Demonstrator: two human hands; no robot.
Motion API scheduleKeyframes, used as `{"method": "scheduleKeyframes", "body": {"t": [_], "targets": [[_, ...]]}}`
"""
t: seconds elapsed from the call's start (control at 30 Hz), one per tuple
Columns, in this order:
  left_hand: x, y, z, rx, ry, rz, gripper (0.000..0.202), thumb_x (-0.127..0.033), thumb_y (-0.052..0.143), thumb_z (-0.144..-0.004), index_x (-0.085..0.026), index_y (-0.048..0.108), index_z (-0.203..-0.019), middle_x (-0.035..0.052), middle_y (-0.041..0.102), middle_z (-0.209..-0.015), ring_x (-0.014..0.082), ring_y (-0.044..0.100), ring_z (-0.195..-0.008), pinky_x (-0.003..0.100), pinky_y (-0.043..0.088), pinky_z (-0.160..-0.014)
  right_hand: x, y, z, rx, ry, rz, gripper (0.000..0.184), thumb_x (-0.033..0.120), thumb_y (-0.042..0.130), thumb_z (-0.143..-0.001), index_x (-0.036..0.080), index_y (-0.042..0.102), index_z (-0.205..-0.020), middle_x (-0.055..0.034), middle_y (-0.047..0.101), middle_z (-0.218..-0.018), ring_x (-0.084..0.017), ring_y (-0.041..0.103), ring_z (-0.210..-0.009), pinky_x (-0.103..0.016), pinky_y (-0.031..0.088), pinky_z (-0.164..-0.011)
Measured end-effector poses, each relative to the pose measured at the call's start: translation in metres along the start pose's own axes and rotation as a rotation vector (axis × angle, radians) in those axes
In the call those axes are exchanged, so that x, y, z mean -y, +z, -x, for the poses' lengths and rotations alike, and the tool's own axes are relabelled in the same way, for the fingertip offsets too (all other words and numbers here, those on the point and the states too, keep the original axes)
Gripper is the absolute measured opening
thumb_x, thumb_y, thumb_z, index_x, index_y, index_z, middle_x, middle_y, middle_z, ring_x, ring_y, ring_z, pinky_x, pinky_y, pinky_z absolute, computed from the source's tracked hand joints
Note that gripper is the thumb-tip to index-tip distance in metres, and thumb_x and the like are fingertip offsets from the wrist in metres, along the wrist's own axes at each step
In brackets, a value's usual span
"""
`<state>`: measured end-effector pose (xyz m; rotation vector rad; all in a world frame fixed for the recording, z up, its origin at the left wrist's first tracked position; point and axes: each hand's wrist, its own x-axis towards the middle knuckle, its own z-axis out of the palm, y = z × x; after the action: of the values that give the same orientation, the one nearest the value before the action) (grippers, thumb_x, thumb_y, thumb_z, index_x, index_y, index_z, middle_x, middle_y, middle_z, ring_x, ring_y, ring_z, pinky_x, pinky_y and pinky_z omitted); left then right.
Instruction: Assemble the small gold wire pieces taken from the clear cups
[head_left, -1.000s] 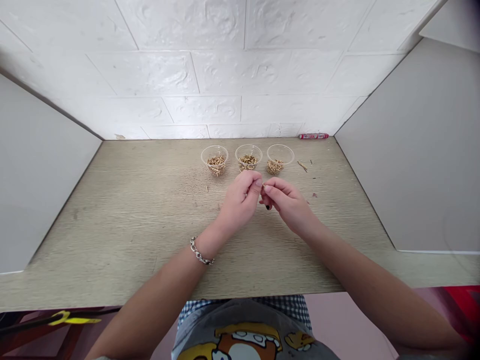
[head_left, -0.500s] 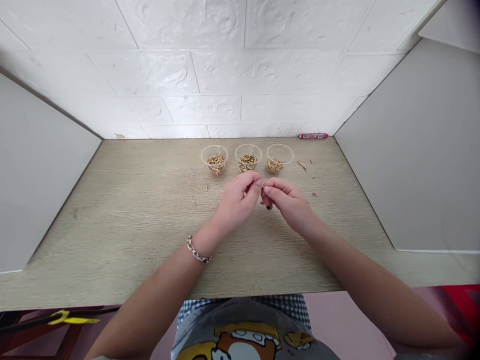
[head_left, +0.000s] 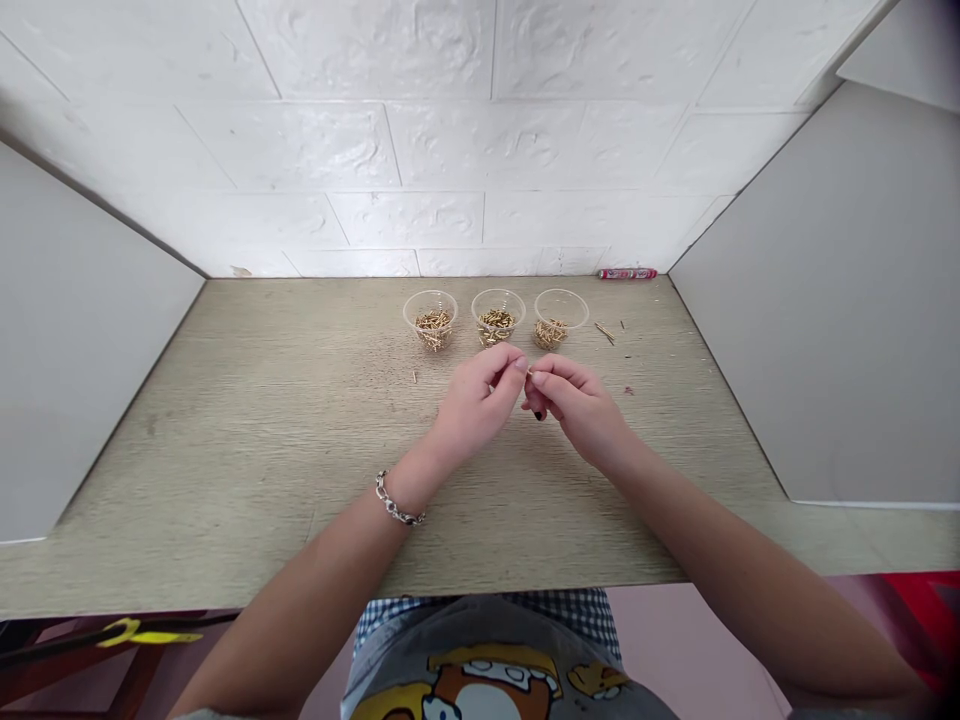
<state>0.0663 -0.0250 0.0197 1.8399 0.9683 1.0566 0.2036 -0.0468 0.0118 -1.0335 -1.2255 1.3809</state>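
Observation:
My left hand (head_left: 486,395) and my right hand (head_left: 576,402) meet over the table, fingertips nearly touching. Between the pinched fingers shows a tiny gold-coloured metal pin (head_left: 529,372); its ends are hidden by the fingertips. Just beyond the hands stand three clear plastic cups in a row. Gold pins fill the bottom of the left cup (head_left: 430,322), darker brass pieces lie in the middle cup (head_left: 497,322), and thin gold parts gather in the right cup (head_left: 555,328). One loose short gold pin (head_left: 415,377) rests left of my left hand.
Right of the cups lie a few long thin gold pins (head_left: 605,333) and small dark bits (head_left: 628,390). A red and white tube (head_left: 628,273) rests against the white brick-patterned wall (head_left: 435,150). Grey panels (head_left: 840,290) close off both sides of the wooden table (head_left: 247,430).
Almost nothing differs. The camera view has shifted very slightly, and both hands stay pinched together at the same spot.

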Motion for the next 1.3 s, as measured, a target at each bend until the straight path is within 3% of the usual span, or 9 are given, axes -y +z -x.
{"method": "scheduleKeyframes", "body": {"t": [0.37,0.53,0.67,1.03,1.3], "targets": [[-0.0009,-0.0011,0.0004,0.068,-0.029,0.125,0.023,-0.025,0.04,-0.088,-0.017,0.05,-0.069,-0.002,0.058,-0.064,0.0097,0.055,-0.066,0.023,0.041,-0.065,0.0008,-0.0014,-0.0006,-0.021,-0.009,-0.037,0.016,0.023,0.051,-0.079,0.019,0.055,-0.064,0.0047,0.049,-0.055,-0.008,0.043,-0.053,-0.025,0.038,-0.055],[0.0001,-0.0014,0.0002,0.023,-0.082,0.102,0.023,-0.027,0.043,-0.086,-0.016,0.05,-0.067,-0.0027,0.051,-0.06,0.0085,0.045,-0.059,0.021,0.036,-0.056,0.0026,-0.0008,0.0007,-0.084,0.013,-0.103,0.016,0.023,0.052,-0.078,0.02,0.055,-0.064,0.0048,0.048,-0.053,-0.008,0.044,-0.052,-0.025,0.038,-0.055],[0.0017,0.0,-0.0006,-0.013,-0.162,0.159,0.022,-0.028,0.043,-0.085,-0.016,0.049,-0.068,-0.0023,0.048,-0.063,0.0085,0.043,-0.06,0.022,0.036,-0.058,0.0027,-0.0006,0.0017,-0.085,0.066,-0.139,0.018,0.021,0.051,-0.077,0.019,0.054,-0.059,0.0053,0.046,-0.048,-0.008,0.042,-0.05,-0.025,0.037,-0.055],[-0.0019,-0.0012,-0.0029,0.128,-0.229,0.257,0.024,-0.026,0.043,-0.085,-0.015,0.048,-0.063,-0.0028,0.047,-0.061,0.0081,0.043,-0.06,0.021,0.036,-0.06,0.0016,0.0004,0.0017,-0.083,0.095,-0.169,0.017,0.022,0.053,-0.075,0.019,0.055,-0.059,0.005,0.046,-0.048,-0.008,0.043,-0.049,-0.025,0.033,-0.052],[-0.0015,-0.0004,-0.0025,0.154,-0.219,0.328,0.025,-0.026,0.041,-0.086,-0.015,0.048,-0.064,-0.0033,0.045,-0.058,0.0075,0.042,-0.057,0.021,0.035,-0.057,0.0006,-0.0001,0.0012,-0.058,0.098,-0.195,0.017,0.021,0.052,-0.076,0.02,0.055,-0.059,0.0048,0.046,-0.048,-0.009,0.044,-0.052,-0.025,0.032,-0.053]]}}
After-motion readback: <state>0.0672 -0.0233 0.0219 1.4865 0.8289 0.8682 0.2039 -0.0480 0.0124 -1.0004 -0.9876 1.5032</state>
